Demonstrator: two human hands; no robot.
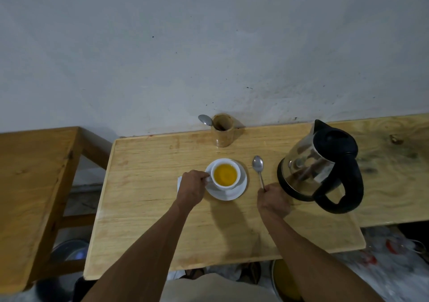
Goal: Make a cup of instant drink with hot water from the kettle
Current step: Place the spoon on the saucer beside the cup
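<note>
Head view. A wooden holder [223, 130] with a second spoon [205, 119] leaning at its rim stands at the back of the wooden surface [148, 199], against the wall. The kettle [320, 164], steel-bodied with black lid and handle, stands right of centre. A white cup [225, 174] of yellow-orange liquid sits on its saucer [241, 185]. The left hand [192, 185] pinches the cup's handle; the right hand [274, 200] is closed on a spoon [258, 164] lying between saucer and kettle.

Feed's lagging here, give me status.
Left hand on cup handle. Right hand holds spoon. Cup full, on saucer. Kettle close right.
</note>
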